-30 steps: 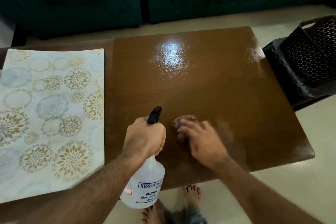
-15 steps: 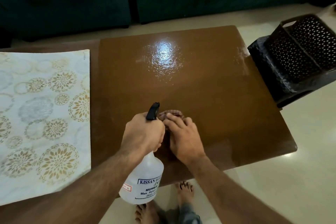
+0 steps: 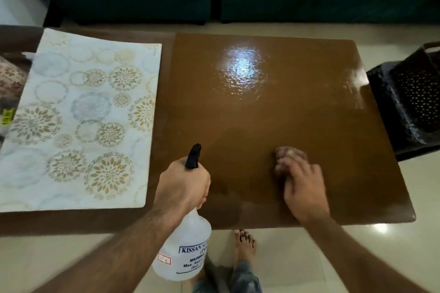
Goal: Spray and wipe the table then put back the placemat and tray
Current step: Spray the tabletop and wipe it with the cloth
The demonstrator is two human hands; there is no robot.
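Blurred cloth point(image 3: 291, 153) under right hand point(image 3: 303, 187)

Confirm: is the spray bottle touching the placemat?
Apart. The head view shows bare brown table between the spray bottle, gripped by the left hand, and the placemat.

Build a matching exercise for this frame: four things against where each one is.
Things:
1. spray bottle
2. cloth
3. placemat
4. dark basket

Places:
A. beyond the table's right edge
B. flat on the left part of the table
C. gripped in the left hand
D. under the right hand

Pairs: 1-C, 2-D, 3-B, 4-A
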